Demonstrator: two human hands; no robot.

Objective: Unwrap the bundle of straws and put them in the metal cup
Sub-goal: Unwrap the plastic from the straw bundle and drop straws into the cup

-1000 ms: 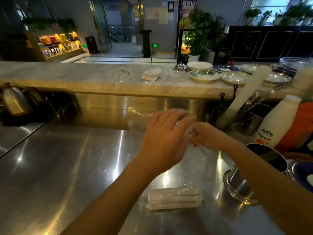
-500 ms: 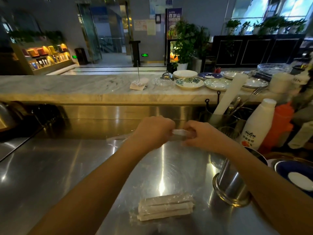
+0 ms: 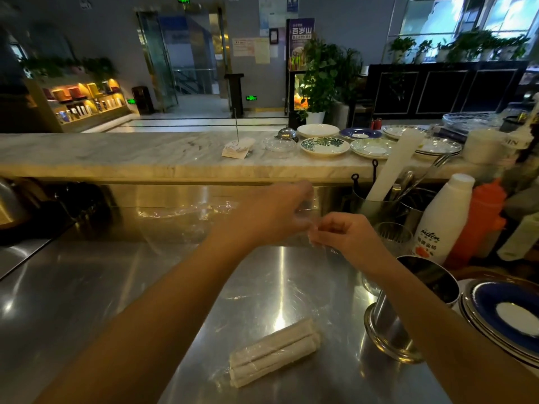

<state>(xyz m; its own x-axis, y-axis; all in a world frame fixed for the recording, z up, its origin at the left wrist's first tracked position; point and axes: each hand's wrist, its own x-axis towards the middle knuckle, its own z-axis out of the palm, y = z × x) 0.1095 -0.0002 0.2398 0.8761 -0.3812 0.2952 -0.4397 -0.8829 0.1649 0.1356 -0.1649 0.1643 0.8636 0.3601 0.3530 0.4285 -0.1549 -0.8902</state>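
A bundle of white paper-wrapped straws (image 3: 274, 351) lies tilted on the steel counter (image 3: 87, 287), near its front edge, still inside clear plastic film (image 3: 291, 290). The film rises from the bundle to both of my hands, which hold it above the counter. My left hand (image 3: 271, 217) grips the film's upper part. My right hand (image 3: 347, 237) pinches its edge just to the right, almost touching the left hand. The metal cup (image 3: 388, 325) stands to the right of the bundle, partly behind my right forearm, with a dark, open mouth.
At the right stand a white bottle (image 3: 443, 220), an orange bottle (image 3: 478, 223), a utensil holder (image 3: 376, 205) and stacked blue plates (image 3: 507, 313). A raised marble ledge (image 3: 116, 156) with plates runs across the back. A kettle (image 3: 11, 202) sits far left.
My hands have drawn the film up and slightly apart. The straw bundle has turned from nearly level to tilted, its right end farther from me.
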